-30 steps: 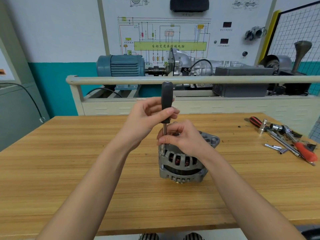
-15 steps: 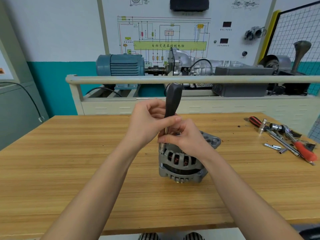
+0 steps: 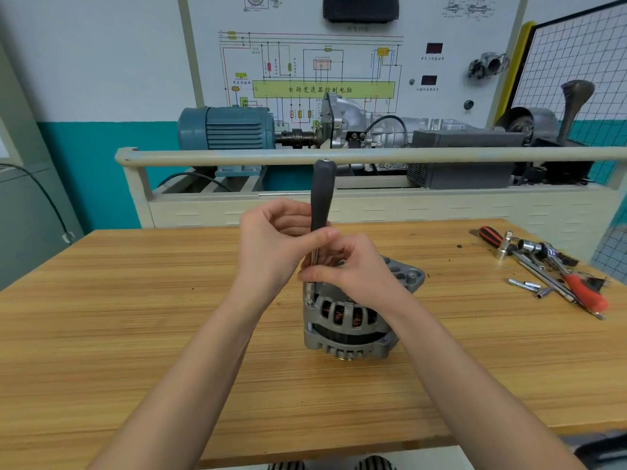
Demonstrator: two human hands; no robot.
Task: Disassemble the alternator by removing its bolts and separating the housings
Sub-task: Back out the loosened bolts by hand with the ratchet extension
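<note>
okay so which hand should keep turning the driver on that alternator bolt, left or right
Left. The left hand already grips the driver at its handle, upright over the bolt on the alternator. The right hand pinches the shaft low down, better suited to steadying.

Driver handle [image 3: 322, 195] back upright from tilt

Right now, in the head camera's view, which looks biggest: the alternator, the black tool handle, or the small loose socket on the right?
1. alternator
2. black tool handle, though standing nearer the camera
3. small loose socket, clearly the smallest
</note>
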